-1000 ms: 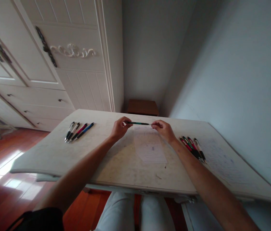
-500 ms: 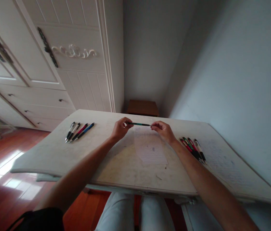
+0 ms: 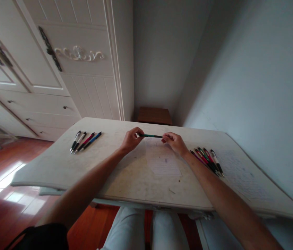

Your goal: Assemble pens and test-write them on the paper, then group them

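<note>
A dark pen with a green barrel (image 3: 151, 135) is held level above the far half of the table. My left hand (image 3: 132, 139) is closed in a pinch around its left end. At the other end, the fingers of my right hand (image 3: 173, 141) are pinched together over the pen's tip, which they hide. Below the pen lies a sheet of paper with writing (image 3: 163, 161). Several pens (image 3: 86, 141) rest side by side on the left of the table. A second bunch of pens (image 3: 207, 159) lies by my right forearm, which partly covers it.
The white table (image 3: 65, 170) spans the view in front of my legs. More written paper (image 3: 242, 173) lies at its right side. A white wardrobe (image 3: 89, 83) stands behind on the left, a brown wooden box-like piece (image 3: 154, 115) beyond the far edge, and a wall rises at right.
My right fingers have closed further over the pen's right end, covering the tip that showed before. My right forearm has shifted slightly, showing more of the right-hand pens. The left hand keeps its pinch.
</note>
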Motion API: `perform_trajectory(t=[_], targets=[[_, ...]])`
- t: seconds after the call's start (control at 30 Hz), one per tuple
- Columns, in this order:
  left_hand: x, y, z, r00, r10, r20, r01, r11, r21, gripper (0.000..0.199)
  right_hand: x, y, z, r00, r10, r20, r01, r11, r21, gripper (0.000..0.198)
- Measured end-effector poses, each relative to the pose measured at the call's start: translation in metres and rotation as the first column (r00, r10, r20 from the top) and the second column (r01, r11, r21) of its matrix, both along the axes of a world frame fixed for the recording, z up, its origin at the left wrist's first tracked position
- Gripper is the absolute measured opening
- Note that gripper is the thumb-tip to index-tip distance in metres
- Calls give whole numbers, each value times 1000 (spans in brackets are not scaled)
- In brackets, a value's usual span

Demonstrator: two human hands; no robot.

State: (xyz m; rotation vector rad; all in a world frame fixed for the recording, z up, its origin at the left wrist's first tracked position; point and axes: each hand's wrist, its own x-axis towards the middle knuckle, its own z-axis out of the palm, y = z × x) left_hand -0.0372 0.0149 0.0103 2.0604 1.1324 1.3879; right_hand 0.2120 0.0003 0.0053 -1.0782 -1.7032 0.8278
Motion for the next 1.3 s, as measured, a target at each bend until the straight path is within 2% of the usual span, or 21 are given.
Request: perform_trajectory(t=[0.07,0.2,0.27,0.37,0.47,0.57,0.6,0.73,0.8,0.9,1.0,1.03,1.13,1.17,1.3], targets=[[1,-1,0,1000,-18,-13,18,1000,-9,7,-2,-1,1,1000,-6,1,6,1000,2,37],[2,-6,0,997,-70,-35,68,996,-58,36,-2,-1,2,999,-29,-22,30,999,25,36],[1,-7,1,995,-84,-54,78,993,-93,44,-1,-1,1,998,-43,-40,45,998,35,35],[0,-7,1,990,-104,-99,90,987,-135,37,0,0,0,997,-59,-57,61,997,42,34],[-1,-5,1,983,-121,-137,100,983,-152,40,1,1,0,997,-69,-47,71,996,47,33],[0,-3,1,985,-139,-104,127,985,-113,18,2,2,0,996,-77,-46,79,995,54,33],[0,-3,0,986,-144,-81,138,987,-82,17,2,2,0,996,-79,-50,82,995,55,33],[0,-5,0,988,-156,-8,156,988,11,51,2,2,1,995,-85,-58,88,995,51,31],[0,-5,0,991,-130,8,131,991,-14,56,2,1,1,995,-85,-61,88,995,50,30],[0,-4,0,996,-83,-21,80,992,-93,35,2,1,2,994,-91,-63,94,994,58,29],[-1,-1,0,990,-112,-85,98,983,-155,49,2,0,3,994,-89,-64,93,994,57,30],[-1,-1,0,988,-126,-89,110,981,-159,47,2,1,3,994,-91,-64,94,994,55,30],[-2,0,1,988,-146,-52,139,983,-121,20,3,1,3,993,-106,-59,110,992,61,32],[-2,0,1,989,-147,-32,143,985,-98,17,4,2,2,992,-112,-58,115,991,62,32],[-1,-2,0,990,-137,23,138,989,-57,51,4,2,1,992,-111,-68,115,991,65,33]])
